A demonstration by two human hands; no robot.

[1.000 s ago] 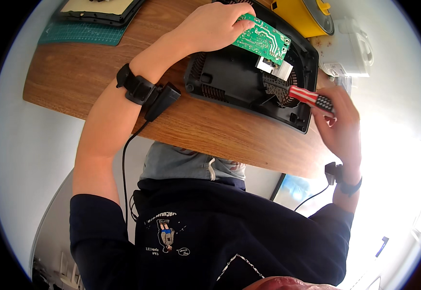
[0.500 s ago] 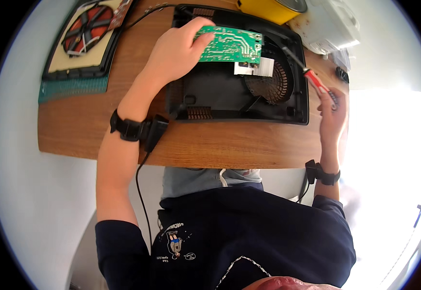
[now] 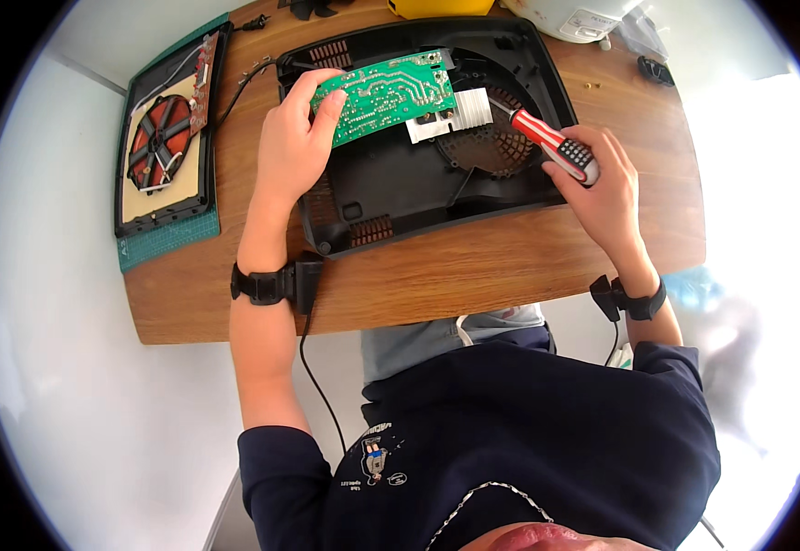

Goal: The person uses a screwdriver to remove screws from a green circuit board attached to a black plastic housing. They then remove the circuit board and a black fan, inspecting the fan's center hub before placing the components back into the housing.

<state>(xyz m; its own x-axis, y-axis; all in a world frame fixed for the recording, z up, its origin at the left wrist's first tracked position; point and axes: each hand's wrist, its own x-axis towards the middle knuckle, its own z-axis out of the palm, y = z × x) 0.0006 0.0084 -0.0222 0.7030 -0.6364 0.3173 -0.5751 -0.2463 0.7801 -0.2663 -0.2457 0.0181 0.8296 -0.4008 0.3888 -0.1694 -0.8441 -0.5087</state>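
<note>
Screwdriving seems underway, steadiness needed next: board [image 3: 386,96] pinched by left hand [image 3: 301,140], screwdriver [image 3: 547,141] grasped by right hand [image 3: 607,195] across casing's [image 3: 395,188] right edge.

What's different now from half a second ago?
The right hand brought the screwdriver left, so its tip is now close beside the silver metal piece; whether they touch is hard to tell. Nothing was let go. The left hand still holds the green board over the black case. The view shifted too.
</note>
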